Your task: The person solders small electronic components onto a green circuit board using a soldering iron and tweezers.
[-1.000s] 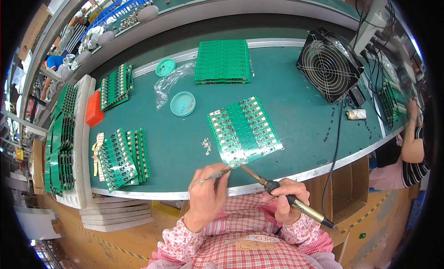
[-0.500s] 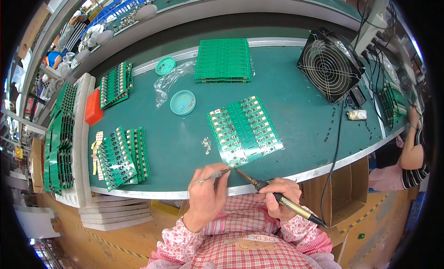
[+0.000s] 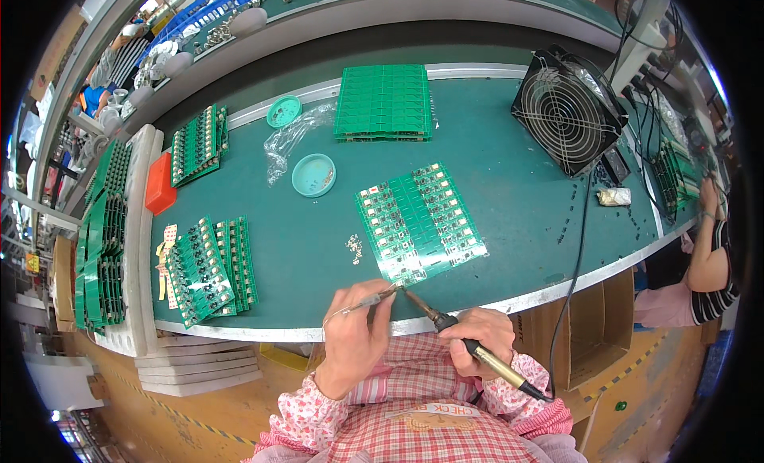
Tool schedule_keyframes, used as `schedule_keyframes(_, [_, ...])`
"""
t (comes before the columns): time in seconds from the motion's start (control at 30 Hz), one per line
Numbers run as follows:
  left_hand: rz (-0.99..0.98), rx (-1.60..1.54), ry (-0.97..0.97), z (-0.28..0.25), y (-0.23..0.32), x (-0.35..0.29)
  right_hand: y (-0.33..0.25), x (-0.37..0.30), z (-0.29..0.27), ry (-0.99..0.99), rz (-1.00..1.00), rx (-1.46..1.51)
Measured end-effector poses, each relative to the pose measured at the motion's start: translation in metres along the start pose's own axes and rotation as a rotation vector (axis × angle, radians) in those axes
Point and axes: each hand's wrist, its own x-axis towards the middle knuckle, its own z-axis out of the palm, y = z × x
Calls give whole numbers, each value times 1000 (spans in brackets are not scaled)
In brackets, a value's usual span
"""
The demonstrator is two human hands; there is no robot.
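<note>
A flat green circuit panel (image 3: 420,222), glossy and studded with pale square components, lies on the smooth bench (image 3: 521,212). On the panel's near side, the left hand (image 3: 352,334) pinches a slim metallic tool (image 3: 368,301) and the right hand (image 3: 481,339) grips a tapered, gold-barrelled soldering iron (image 3: 497,364), both tips near its edge; from here, a shallow round dish (image 3: 313,175) shows left of the panel.

Orange-red lettering is running along a white band (image 3: 447,410) on the front of the red-checked apron (image 3: 374,443), just above a tan printed patch (image 3: 442,424). Beyond the apron, a tiny red mark (image 3: 372,191) is showing on the green circuit-board panel (image 3: 415,224), too small for reading. Far to the apron's left, a small yellow sign-like patch (image 3: 33,262) is showing, too blurred for reading.
</note>
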Motion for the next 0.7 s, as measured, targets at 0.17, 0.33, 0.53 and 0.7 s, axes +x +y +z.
schedule_keyframes(0.17, [3,-3,4,0,0,-1,-9,-10,-7,145,143,36])
schedule_keyframes(0.33, [4,1,9,0,-1,-1,-10,-14,-13,217,239,-39])
schedule_keyframes(0.53, [-44,-56,-20,-3,-1,-2,-10,8,-21,98,296,-359])
schedule_keyframes(0.7, [-30,-173,1,-7,-8,-7,3,31,-13,0,342,-736])
